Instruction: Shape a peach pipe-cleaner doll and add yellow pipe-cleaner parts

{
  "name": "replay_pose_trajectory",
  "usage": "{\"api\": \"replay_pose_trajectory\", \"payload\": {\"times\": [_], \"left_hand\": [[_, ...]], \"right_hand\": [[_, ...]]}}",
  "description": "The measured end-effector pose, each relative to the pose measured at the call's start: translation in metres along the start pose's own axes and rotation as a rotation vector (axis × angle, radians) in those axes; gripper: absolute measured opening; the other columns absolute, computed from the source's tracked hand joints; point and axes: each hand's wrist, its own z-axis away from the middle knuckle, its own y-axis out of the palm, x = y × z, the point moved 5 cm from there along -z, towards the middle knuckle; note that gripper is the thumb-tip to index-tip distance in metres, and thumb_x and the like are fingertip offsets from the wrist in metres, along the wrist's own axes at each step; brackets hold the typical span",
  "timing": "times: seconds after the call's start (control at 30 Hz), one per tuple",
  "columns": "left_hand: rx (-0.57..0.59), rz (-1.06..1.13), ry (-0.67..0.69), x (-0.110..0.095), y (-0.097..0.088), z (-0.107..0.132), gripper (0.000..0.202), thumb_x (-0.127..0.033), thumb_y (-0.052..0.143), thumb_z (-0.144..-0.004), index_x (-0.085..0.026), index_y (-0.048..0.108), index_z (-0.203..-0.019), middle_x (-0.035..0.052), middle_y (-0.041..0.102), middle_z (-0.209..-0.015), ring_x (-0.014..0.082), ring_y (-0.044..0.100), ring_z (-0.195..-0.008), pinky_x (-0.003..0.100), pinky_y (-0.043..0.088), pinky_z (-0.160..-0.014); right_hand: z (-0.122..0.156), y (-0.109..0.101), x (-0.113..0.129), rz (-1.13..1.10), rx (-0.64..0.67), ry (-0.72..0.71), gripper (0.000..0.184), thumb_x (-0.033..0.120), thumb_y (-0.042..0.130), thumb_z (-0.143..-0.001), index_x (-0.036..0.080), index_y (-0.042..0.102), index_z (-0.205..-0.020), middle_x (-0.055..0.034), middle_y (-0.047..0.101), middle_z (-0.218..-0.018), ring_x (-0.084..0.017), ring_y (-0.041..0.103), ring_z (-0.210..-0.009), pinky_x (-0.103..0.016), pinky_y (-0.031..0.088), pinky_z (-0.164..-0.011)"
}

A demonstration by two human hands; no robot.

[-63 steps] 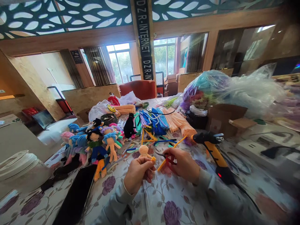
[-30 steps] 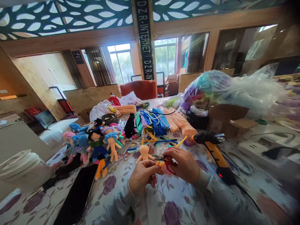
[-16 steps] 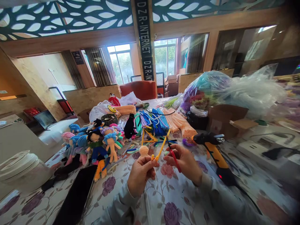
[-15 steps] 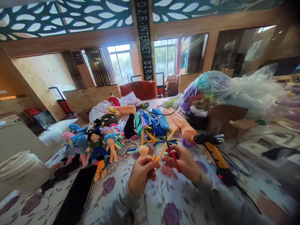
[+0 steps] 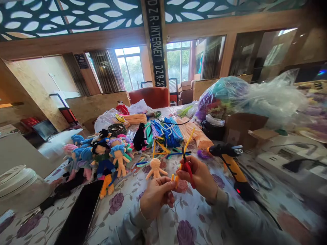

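Observation:
My left hand is closed, pinching short yellow pipe cleaner pieces between thumb and fingers. Close beside it, my right hand is wrapped round red-handled pliers whose dark jaws point up. A longer yellow pipe cleaner rises from the same right-hand fingers, slanting up behind the jaws. Just beyond my left hand lies a peach pipe-cleaner doll, bald, with its arms spread; its lower end is partly hidden by the hand.
Finished dolls crowd the left side, near a black phone and a white lidded pot. Blue pipe cleaners and peach bundles lie behind. A yellow-black glue gun stands right, before a cardboard box.
The long yellow pipe cleaner has come away from the left-hand pieces and now sits higher, in my right hand. My left hand has shifted slightly right and down, uncovering more of the doll.

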Motion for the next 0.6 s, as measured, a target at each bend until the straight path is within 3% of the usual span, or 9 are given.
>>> {"api": "replay_pose_trajectory", "payload": {"times": [0.13,0.33,0.6], "left_hand": [[0.032,-0.016,-0.003,0.0005,0.0,0.0001,0.029,-0.036,0.077,-0.064,-0.01,0.065,-0.069,0.0071,0.071,-0.069,0.0036,0.048,-0.035,0.015,0.037,-0.032],[-0.033,-0.032,0.033,-0.0015,-0.0038,-0.0012,0.03,-0.037,0.08,-0.058,-0.01,0.068,-0.067,0.0058,0.07,-0.065,0.0035,0.046,-0.035,0.016,0.036,-0.032],[0.023,-0.102,-0.033,0.0002,0.0009,0.002,0.027,-0.035,0.077,-0.06,-0.012,0.066,-0.064,0.006,0.07,-0.065,0.0041,0.047,-0.033,0.016,0.033,-0.03]], "right_hand": [[0.0015,0.0031,0.0038,0.032,0.006,-0.002,0.033,0.027,0.076,-0.067,0.02,0.051,-0.087,0.0031,0.061,-0.07,-0.012,0.057,-0.064,-0.025,0.047,-0.061],[0.0025,0.0095,0.0039,0.046,0.132,0.029,0.035,0.025,0.075,-0.066,0.02,0.049,-0.089,0.0017,0.063,-0.073,-0.013,0.059,-0.066,-0.025,0.047,-0.062],[0.0037,0.0088,-0.0007,0.091,0.112,0.081,0.033,0.025,0.075,-0.066,0.019,0.053,-0.089,0.0027,0.061,-0.07,-0.012,0.058,-0.061,-0.025,0.046,-0.057]]}}
